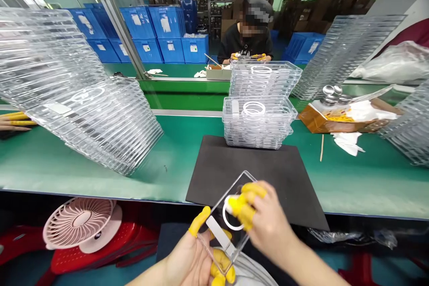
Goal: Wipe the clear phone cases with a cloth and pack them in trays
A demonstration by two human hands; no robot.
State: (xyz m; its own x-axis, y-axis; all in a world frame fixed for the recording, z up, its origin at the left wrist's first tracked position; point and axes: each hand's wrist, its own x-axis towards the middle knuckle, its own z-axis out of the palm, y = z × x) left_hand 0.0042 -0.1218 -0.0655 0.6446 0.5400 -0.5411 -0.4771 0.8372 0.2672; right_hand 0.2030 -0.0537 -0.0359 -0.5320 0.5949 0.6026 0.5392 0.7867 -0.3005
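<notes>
A clear plastic case point(236, 250) with a white ring point(225, 218) and a white strip point(220, 235) is tilted in front of me, near the bench's front edge. My left hand point(192, 254) holds it from below and along its left side, with yellow finger cots on the fingertips. Above the ring, my right hand point(259, 210), also in yellow finger cots, has its fingers pinched together. A small white wad point(230, 204) shows at those fingertips, against the case; its kind is hard to make out. Beneath the case lies a black mat point(214, 167) on the green bench.
Stacks of similar clear cases stand behind the mat point(258, 129), at left point(110, 129) and at right point(348, 53). A brown box point(315, 118) holds metal-capped bottles and white tissue. A pink fan point(82, 219) sits on a red stool. Across the bench, a co-worker point(246, 44) sits. Another person's hand point(15, 120) appears at far left.
</notes>
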